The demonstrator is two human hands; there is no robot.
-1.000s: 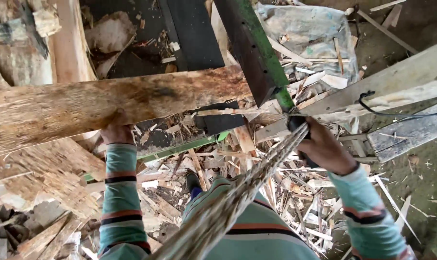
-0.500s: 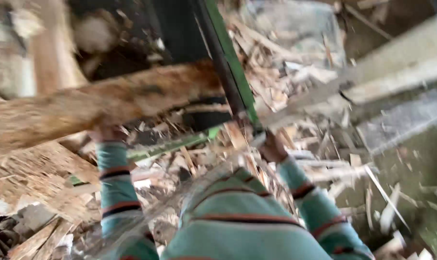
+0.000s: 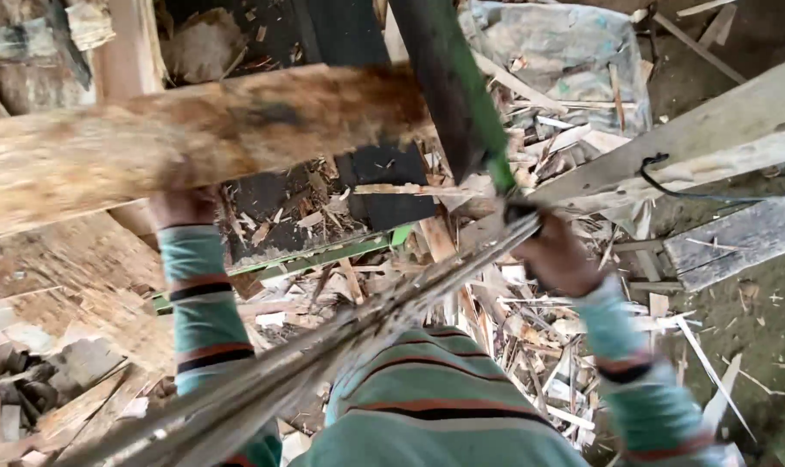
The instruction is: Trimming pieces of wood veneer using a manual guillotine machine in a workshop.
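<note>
My left hand grips the underside of a long rough wooden slab that runs across the upper left of the view. My right hand is closed around a black handle at the lower end of a slanting black and green bar. A twisted fibrous strand, blurred and close to the camera, runs from the bottom left up to my right hand. Both sleeves are teal with stripes.
A pale plank lies on the right with a black cable over it. A crumpled plastic sheet sits at the top. Wood splinters and offcuts litter the ground. Below the slab there is a green frame rail.
The view swung and blurred, then steadied. Both hands kept their holds. The slab now sits a little higher in the frame, and the green bar appears nearer to my right hand.
</note>
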